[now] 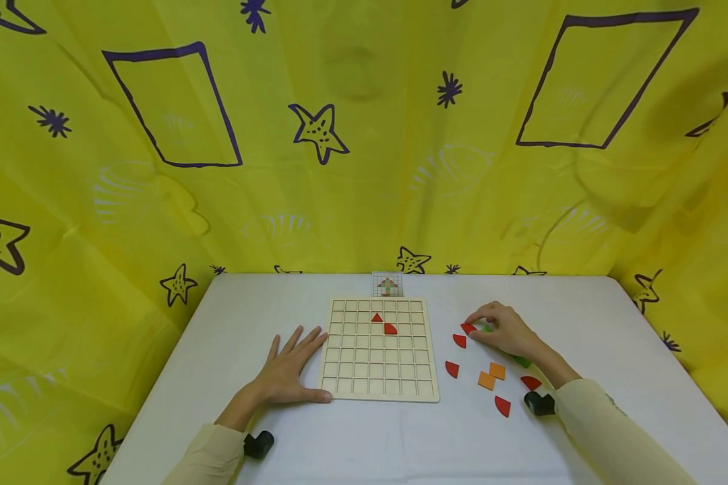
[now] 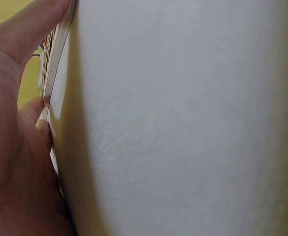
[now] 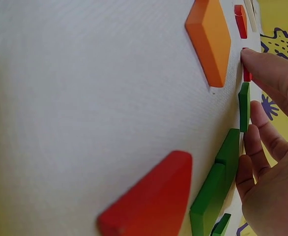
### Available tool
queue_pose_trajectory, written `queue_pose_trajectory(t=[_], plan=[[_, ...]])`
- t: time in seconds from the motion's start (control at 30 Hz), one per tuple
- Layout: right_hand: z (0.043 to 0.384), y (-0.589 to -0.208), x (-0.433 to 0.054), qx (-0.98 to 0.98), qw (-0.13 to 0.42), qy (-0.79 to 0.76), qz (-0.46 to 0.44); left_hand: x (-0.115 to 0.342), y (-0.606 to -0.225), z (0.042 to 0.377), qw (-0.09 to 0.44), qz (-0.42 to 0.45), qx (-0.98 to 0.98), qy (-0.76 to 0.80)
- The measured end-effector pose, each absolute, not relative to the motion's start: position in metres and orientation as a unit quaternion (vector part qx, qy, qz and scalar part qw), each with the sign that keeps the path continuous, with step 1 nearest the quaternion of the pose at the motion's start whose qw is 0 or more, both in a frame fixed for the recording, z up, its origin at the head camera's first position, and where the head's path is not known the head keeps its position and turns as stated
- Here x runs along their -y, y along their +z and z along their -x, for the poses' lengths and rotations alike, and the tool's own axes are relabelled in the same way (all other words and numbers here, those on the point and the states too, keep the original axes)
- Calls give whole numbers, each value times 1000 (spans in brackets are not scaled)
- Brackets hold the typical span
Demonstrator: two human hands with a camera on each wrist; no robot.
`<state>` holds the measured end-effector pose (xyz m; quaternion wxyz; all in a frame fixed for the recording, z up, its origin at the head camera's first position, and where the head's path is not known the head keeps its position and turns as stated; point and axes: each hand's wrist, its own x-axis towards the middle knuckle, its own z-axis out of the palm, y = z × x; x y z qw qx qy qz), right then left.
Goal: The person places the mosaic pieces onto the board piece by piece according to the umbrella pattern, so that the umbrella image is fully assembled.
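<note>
A pale wooden grid board (image 1: pixel 376 369) lies on the table, with a red triangle tile (image 1: pixel 377 318) and a red quarter-circle tile (image 1: pixel 391 329) in its cells. My left hand (image 1: pixel 288 374) is spread beside the board's left side, the thumb and some fingertips touching its edge; the left wrist view shows the thumb against the rim. To the right of the board, my right hand (image 1: pixel 505 330) pinches another red quarter-circle tile (image 1: pixel 468 328) between thumb and fingers, low at the table. Part of that tile is hidden by the fingers, and the hand covers some green tiles.
Several loose red tiles (image 1: pixel 451 369), two orange square tiles (image 1: pixel 487 380) and green tiles (image 3: pixel 209 196) lie around and under the right hand. A small pattern card (image 1: pixel 387 284) stands behind the board. A yellow curtain (image 1: pixel 364 202) borders the white table (image 1: pixel 364 444).
</note>
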<state>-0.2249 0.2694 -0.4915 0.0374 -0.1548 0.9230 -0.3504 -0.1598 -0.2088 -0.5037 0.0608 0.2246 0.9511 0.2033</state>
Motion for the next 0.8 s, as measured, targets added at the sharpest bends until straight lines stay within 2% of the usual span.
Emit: queue_pose_trajectory(t=[0.2,0.43,0.8], plan=[[225,-491,-270,-922,32,-348,164,209,-504,160,51,-229,-949,209],[226,-492,-271,-924,28,-344,164,207,-500,161,79,-216,-953,199],[224,-487,-270,-924,31,-346,158,208,-502,162,84,-215,-954,193]])
